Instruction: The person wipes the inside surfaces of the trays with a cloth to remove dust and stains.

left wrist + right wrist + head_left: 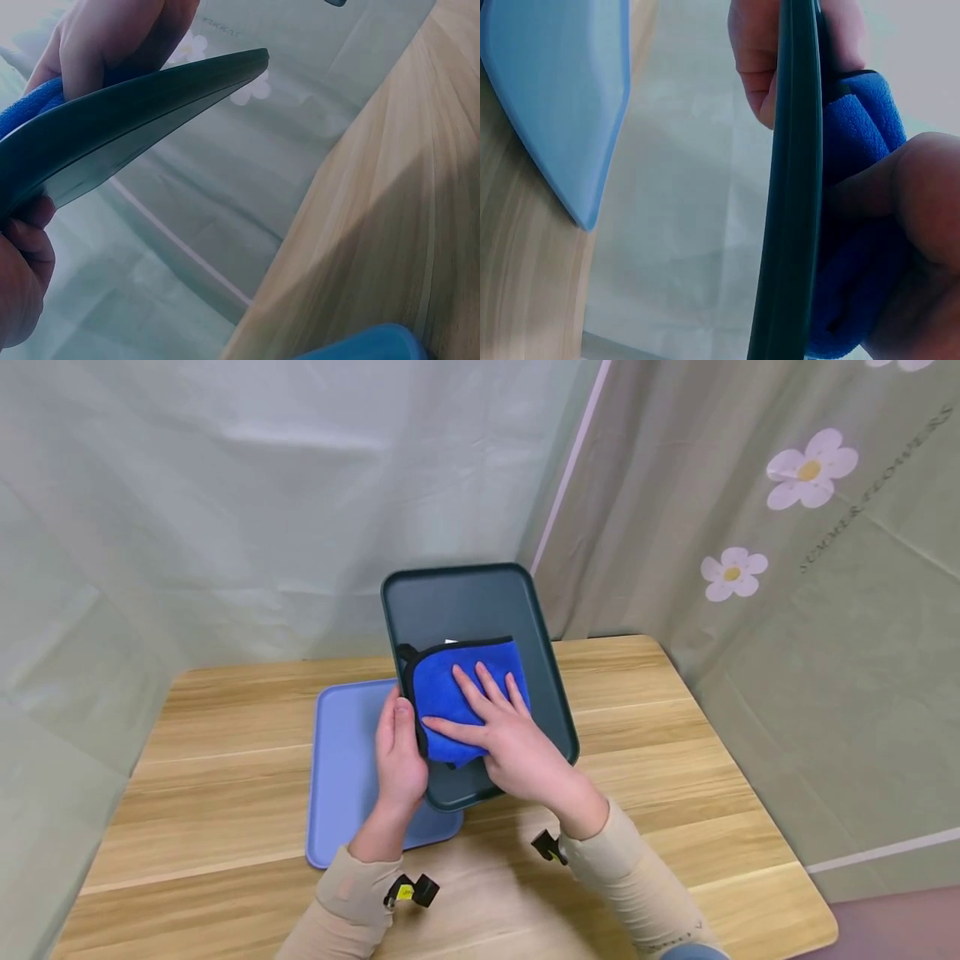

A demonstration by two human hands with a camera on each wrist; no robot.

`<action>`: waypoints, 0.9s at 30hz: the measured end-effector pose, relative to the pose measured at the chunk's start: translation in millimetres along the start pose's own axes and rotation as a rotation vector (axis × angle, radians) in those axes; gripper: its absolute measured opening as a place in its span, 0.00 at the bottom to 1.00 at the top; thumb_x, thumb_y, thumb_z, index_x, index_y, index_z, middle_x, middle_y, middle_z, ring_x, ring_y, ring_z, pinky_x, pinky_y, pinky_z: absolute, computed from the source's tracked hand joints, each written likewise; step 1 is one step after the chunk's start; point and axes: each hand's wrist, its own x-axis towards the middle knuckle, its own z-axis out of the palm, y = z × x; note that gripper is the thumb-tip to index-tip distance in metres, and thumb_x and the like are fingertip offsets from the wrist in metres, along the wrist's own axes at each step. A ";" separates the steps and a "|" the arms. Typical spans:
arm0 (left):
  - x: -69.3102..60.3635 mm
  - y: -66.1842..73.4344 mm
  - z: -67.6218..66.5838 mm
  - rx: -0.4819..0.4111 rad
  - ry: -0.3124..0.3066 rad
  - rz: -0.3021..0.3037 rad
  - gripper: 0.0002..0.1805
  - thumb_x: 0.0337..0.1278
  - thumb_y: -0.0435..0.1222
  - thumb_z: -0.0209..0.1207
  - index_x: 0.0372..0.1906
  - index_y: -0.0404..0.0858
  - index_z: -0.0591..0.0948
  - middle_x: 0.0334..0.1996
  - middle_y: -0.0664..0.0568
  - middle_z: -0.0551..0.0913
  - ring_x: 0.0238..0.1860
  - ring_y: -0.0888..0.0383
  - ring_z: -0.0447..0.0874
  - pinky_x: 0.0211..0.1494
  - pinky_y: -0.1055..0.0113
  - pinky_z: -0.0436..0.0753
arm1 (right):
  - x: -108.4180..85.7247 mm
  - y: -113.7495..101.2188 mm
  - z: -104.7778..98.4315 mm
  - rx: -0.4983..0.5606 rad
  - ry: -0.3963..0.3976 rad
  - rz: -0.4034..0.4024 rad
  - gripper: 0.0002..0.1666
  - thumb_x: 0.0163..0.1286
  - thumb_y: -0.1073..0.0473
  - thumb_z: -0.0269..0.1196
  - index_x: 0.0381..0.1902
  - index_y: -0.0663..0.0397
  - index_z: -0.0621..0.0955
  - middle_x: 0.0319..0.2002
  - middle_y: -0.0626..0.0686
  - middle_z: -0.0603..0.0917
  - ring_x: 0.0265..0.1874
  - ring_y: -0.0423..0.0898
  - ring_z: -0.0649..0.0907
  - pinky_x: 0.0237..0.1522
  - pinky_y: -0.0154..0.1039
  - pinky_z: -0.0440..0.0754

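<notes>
A dark green rectangular tray [472, 597] is held up off the table, tilted, its inner face toward the head camera. My left hand [401, 752] grips its left edge, thumb in front and fingers curled behind, as the left wrist view shows. On the tray lies a folded blue cloth [442, 681] with black edging and a small loop at its corner. My right hand [517, 747] presses the cloth flat against the tray with spread, straight fingers. In the right wrist view the blue cloth [855, 135] is bunched between that hand and the tray [791, 195].
A light blue tray [341, 777] lies on the wooden table [225, 760], partly below the green tray. Pale curtains [262, 510] hang behind and at both sides, with printed flowers on the right. A small black device sits at each wrist.
</notes>
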 end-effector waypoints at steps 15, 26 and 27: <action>0.4 0.9 -0.3 -0.039 0.019 0.001 0.28 0.90 0.47 0.41 0.76 0.32 0.71 0.67 0.42 0.79 0.66 0.46 0.77 0.67 0.60 0.80 | 0.3 -4.8 2.5 -0.100 0.021 -0.026 0.56 0.61 0.82 0.62 0.77 0.23 0.76 0.87 0.54 0.47 0.85 0.59 0.40 0.81 0.67 0.38; 1.3 0.7 -2.4 -0.007 0.053 -0.028 0.28 0.89 0.47 0.42 0.77 0.33 0.71 0.69 0.41 0.77 0.68 0.48 0.75 0.71 0.59 0.75 | -0.4 -3.7 -0.5 -0.173 0.042 -0.006 0.56 0.60 0.81 0.64 0.75 0.20 0.77 0.87 0.55 0.51 0.85 0.61 0.47 0.81 0.67 0.41; 1.6 0.9 -2.8 -0.002 0.053 -0.026 0.28 0.90 0.47 0.42 0.77 0.32 0.70 0.70 0.40 0.76 0.69 0.48 0.74 0.73 0.59 0.74 | -0.4 -2.7 -1.0 -0.172 0.038 -0.001 0.56 0.60 0.81 0.64 0.75 0.20 0.77 0.87 0.55 0.51 0.85 0.61 0.47 0.81 0.67 0.41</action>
